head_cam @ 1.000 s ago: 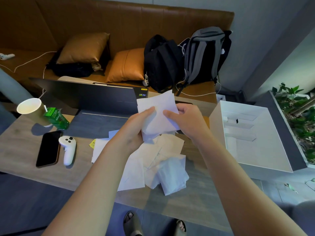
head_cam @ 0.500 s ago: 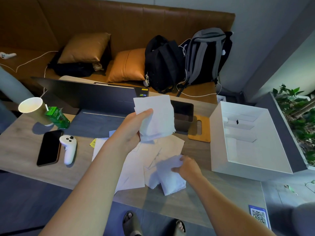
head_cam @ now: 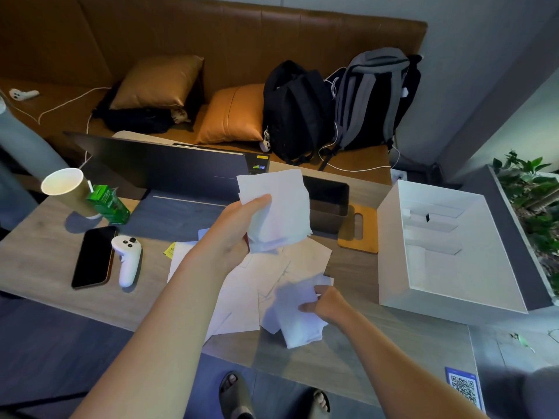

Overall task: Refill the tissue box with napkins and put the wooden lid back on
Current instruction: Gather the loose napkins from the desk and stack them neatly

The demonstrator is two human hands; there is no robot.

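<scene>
Your right hand reaches down to the near edge of the table, thumb and fingers closing on a loose napkin from the scattered pile that lies there. Farther off, your left hand holds a gathered stack of napkins upright above the pile, fingers curled round its lower left edge. Beyond it stands the dark tissue box, open at the top, with no napkins showing inside as far as can be seen. Its wooden lid lies flat on the table just to the right of the box. By this picture, gathering is only partly done: several napkins remain loose, nothing is loaded, and the lid is yet to go on.
</scene>
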